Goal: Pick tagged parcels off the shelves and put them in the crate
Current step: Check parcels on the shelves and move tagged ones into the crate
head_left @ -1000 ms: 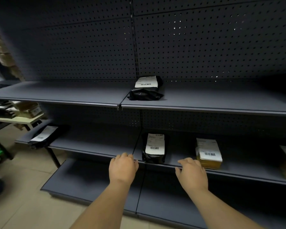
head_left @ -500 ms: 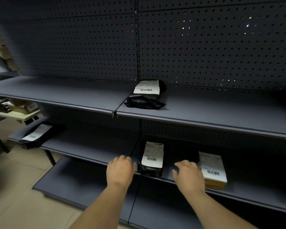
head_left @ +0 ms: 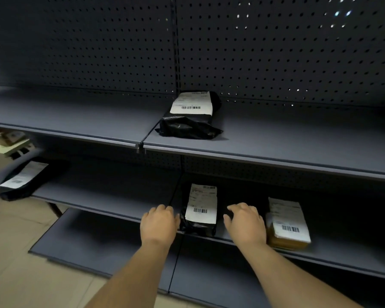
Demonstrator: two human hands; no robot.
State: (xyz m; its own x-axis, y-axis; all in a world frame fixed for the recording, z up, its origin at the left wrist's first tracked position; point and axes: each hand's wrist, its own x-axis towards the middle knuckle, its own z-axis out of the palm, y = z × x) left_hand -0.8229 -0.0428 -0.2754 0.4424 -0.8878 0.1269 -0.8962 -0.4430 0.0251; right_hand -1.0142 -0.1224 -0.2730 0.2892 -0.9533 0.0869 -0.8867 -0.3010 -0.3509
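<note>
Label text (head_left: 201, 203) too small; far-left parcel (head_left: 20, 176) blurred, table (head_left: 7, 143) cut off.

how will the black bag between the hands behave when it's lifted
The black bag will probably flex a little: its plastic wrap looks crinkled and soft. The glossy film may be slippery, so a grip from both sides seems wise. It lies flat and looks blocky, so it is unlikely to roll.

Bare middle shelf (head_left: 111, 196) lies open to the left of the left hand (head_left: 159, 227). Between both hands' fingertips stands the black labelled parcel (head_left: 199, 215), filling most of that gap. Just right of the right hand (head_left: 246, 225) the yellow parcel (head_left: 287, 225) blocks sideways passage. Above the fingers, the upper shelf (head_left: 276, 156) edge limits headroom. Ahead of the fingers, shaded shelf runs free to the pegboard back (head_left: 265, 172).
</note>
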